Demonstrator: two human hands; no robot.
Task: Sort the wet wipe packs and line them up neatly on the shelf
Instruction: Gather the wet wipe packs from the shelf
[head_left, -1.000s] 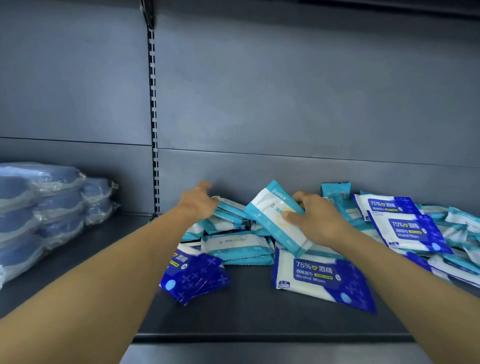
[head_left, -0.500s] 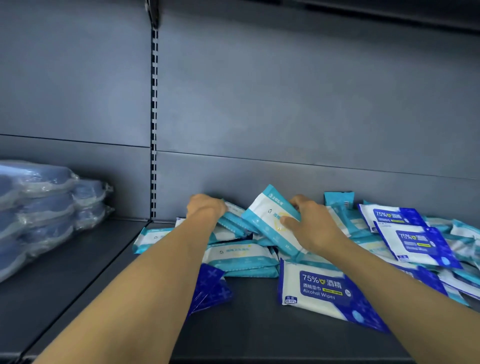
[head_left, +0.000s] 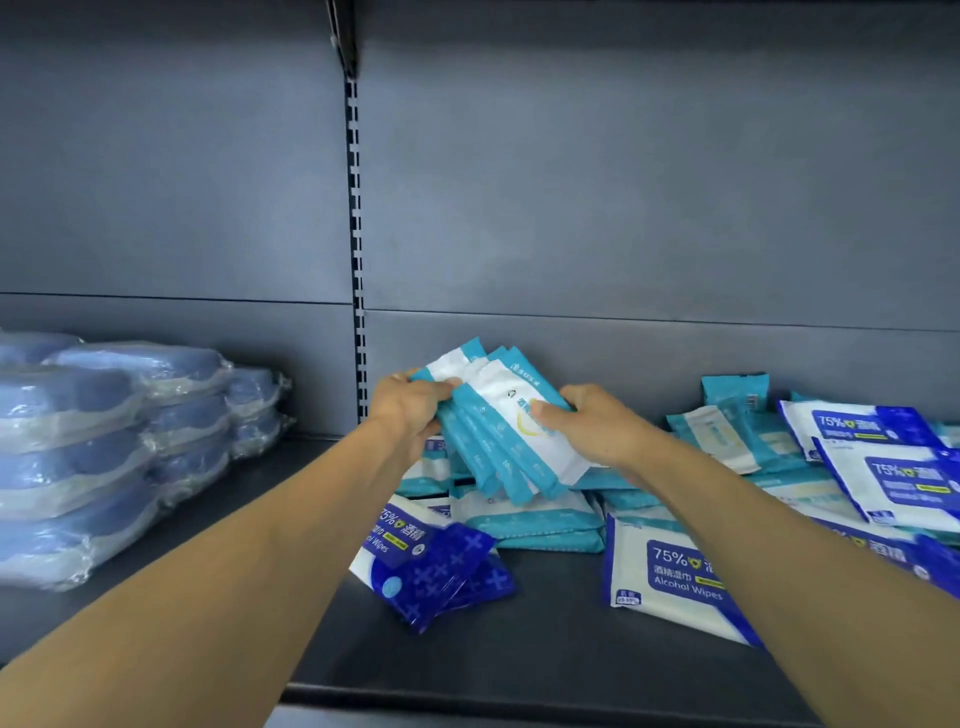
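A: Where is the fan of teal packs (head_left: 498, 431) sitting right now?

B: It is being held up in the air just above the loose pile of teal packs (head_left: 524, 519) on the shelf (head_left: 519, 649), tilted, with its top edges leaning toward the back panel (head_left: 623, 208).

A: Who is holding it?

B: Both hands. The left hand (head_left: 410, 408) is gripping the fan's upper left edge, fingers curled round the pack ends. The right hand (head_left: 597, 426) is pinching the front pack, thumb pressing on its white face and the other fingers wrapping behind.

A: And around the fan?

B: Below and left of it, a dark blue alcohol wipes pack (head_left: 426, 566) is lying on another blue pack. Below and right of it, a white and blue alcohol wipes pack (head_left: 670, 582) is lying flat, partly under the right forearm. Further right of the fan, more blue and teal packs (head_left: 857, 457) are lying in a jumble against the back panel. Well to the left of the fan, wrapped blue bundles (head_left: 104, 441) are sitting stacked past the slotted upright (head_left: 356, 260).
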